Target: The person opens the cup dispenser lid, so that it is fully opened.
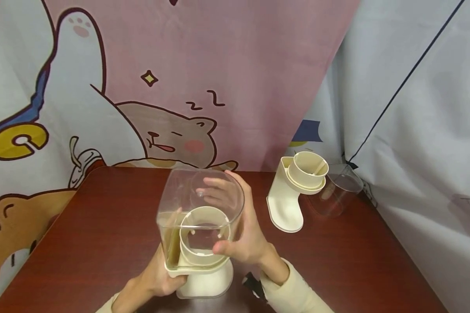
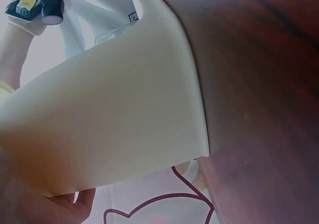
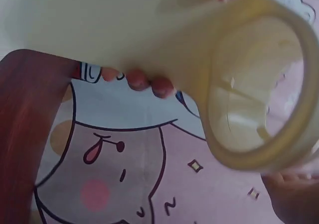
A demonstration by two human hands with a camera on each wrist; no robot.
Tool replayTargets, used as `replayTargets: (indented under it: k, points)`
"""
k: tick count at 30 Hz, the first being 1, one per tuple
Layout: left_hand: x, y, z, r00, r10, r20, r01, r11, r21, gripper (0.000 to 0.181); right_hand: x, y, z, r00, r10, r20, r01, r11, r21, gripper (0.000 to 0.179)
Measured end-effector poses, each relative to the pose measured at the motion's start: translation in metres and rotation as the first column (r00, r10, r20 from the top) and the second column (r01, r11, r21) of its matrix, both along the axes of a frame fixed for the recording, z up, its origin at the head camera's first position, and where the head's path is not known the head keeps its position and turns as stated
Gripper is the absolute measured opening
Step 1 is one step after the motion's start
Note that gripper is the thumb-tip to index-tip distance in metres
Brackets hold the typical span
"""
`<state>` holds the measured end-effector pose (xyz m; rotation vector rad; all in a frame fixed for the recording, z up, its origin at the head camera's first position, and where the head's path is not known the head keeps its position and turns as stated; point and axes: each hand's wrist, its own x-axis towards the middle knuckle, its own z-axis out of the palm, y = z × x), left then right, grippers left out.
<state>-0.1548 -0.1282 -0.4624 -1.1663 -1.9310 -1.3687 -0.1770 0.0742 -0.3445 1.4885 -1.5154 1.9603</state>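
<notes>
A cream plastic stand [image 1: 205, 282] with a round ring collar on top is near the table's front edge. Over its collar sits a clear plastic container [image 1: 200, 182], open end up. My left hand [image 1: 162, 274] grips the stand from the left; its fingertips [image 3: 137, 79] show along the stand's back in the right wrist view. Around the container's right side curls my right hand [image 1: 246, 230], thumb in front and fingers behind, seen through the clear wall. In the left wrist view the stand's cream side [image 2: 114, 109] fills much of the picture, its bottom edge right at the table.
A second cream stand [image 1: 283, 211] with a ring collar stands at the back right of the dark red table [image 1: 114, 226]. Behind it rests another clear container [image 1: 344, 184]. Printed cloth [image 1: 258, 78] hangs along the back, and pale cloth [image 1: 422, 130] along the right.
</notes>
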Motion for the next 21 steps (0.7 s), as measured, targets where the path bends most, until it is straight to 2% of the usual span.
replayTargets:
  k: [4, 9, 12, 18, 21]
  points:
    - [0.0, -0.001, 0.0, 1.0, -0.004, 0.012, 0.004, 1.0, -0.011, 0.12, -0.012, 0.006, 0.001, 0.992, 0.119, 0.033, -0.121, 0.991, 0.05, 0.103]
    - [-0.002, 0.0, -0.002, 1.0, 0.012, -0.017, -0.012, 1.0, -0.021, 0.116, -0.019, 0.007, -0.001, 0.964, 0.257, 0.068, -0.263, 0.96, 0.093, 0.108]
    - [-0.002, -0.001, -0.004, 0.998, 0.042, -0.048, -0.044, 0.998, -0.036, 0.112, -0.018, 0.007, 0.0, 0.96, 0.272, 0.073, -0.278, 0.956, 0.095, 0.108]
    - [0.0, -0.002, -0.003, 0.992, 0.091, -0.092, -0.097, 0.994, -0.059, 0.11, -0.016, 0.006, 0.004, 0.967, 0.252, 0.046, -0.255, 0.963, 0.092, 0.105]
    - [0.003, -0.004, -0.004, 0.986, 0.114, -0.125, -0.124, 0.989, -0.083, 0.086, -0.012, 0.007, 0.011, 0.976, 0.213, -0.031, -0.209, 0.972, 0.104, 0.105]
